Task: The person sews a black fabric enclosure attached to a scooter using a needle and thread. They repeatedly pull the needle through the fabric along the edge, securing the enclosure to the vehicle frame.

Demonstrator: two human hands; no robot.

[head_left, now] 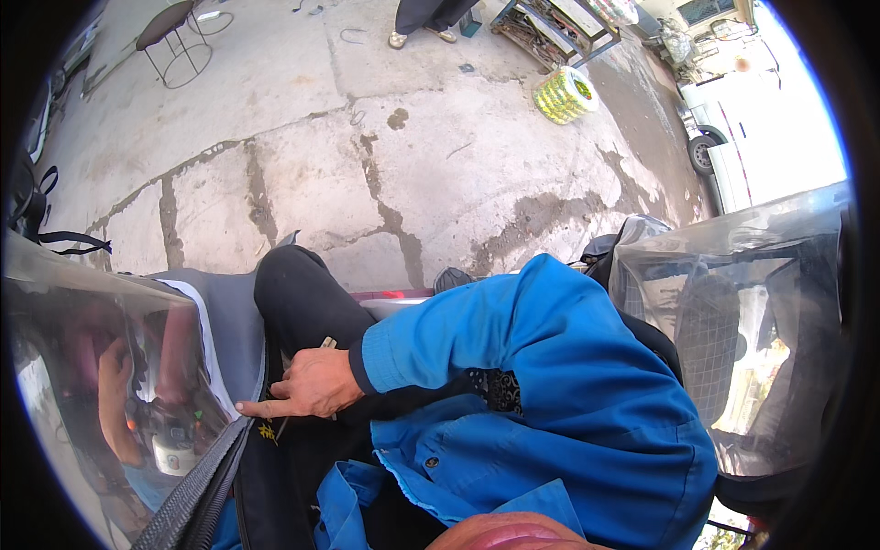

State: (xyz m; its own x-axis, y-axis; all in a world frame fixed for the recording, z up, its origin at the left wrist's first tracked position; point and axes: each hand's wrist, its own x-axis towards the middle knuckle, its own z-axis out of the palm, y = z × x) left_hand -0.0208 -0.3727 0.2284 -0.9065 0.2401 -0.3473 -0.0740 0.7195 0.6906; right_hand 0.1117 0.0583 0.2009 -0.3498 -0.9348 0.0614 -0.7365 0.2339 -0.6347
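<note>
My right hand [316, 383] reaches across my lap from a blue sleeve. Its index finger is stretched out, and the tip touches or nearly touches the top end of a dark zipper [206, 472]. The other fingers are curled; a small tan end [328, 343] sticks out above them, its kind hidden by the hand. The zipper runs along the edge of a clear plastic sheet [73, 284] with grey and white fabric [220, 312] beside it. Behind that plastic shows my left hand [114, 371], blurred, its fingers unclear.
Another clear plastic panel [733, 238] stands at my right. Ahead, a cracked concrete floor [302, 183] holds a round yellow-green container [564, 95], a metal rack [559, 32] and a stool [165, 26]. A person's legs [431, 14] are at the top; a white vehicle [761, 137] stands far right.
</note>
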